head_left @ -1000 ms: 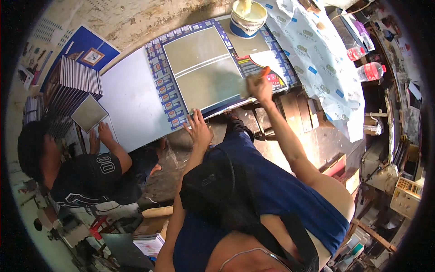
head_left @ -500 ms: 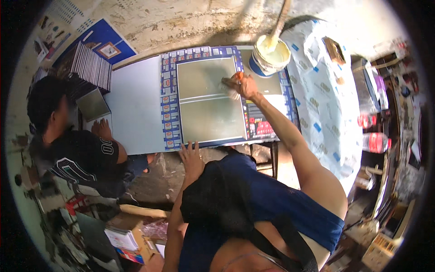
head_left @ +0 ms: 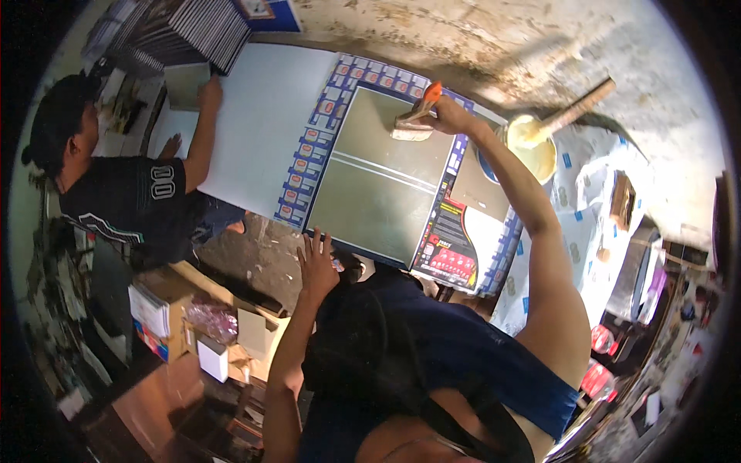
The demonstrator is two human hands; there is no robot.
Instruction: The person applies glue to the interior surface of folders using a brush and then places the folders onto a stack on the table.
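Observation:
My right hand [head_left: 451,116] is closed around the orange handle of a wide flat brush [head_left: 414,128]. Its bristles are over the upper of two grey-brown boards [head_left: 378,123], towards the far right part. A narrow white double strip separates that board from the lower one [head_left: 370,204]. Both lie on a blue sheet printed with repeated small pictures [head_left: 299,174]. At the near left corner of this sheet my left hand [head_left: 317,266] rests with fingers spread, holding nothing. Right of the boards stands a bucket [head_left: 486,164] of cream-coloured paste [head_left: 536,160], with a wooden stick [head_left: 579,106] in it.
A co-worker [head_left: 131,177] sits at the left, hand on a grey board [head_left: 185,86] beside a stack of dark-edged boards [head_left: 208,35]. A white sheet [head_left: 258,116] covers the table between us. Patterned plastic [head_left: 571,231] spreads at right. An open carton [head_left: 255,332] sits below left.
My view has turned and shifted. My right hand has carried the brush to the far part of the upper board. The co-worker's one hand has reached out to the grey board by the stack.

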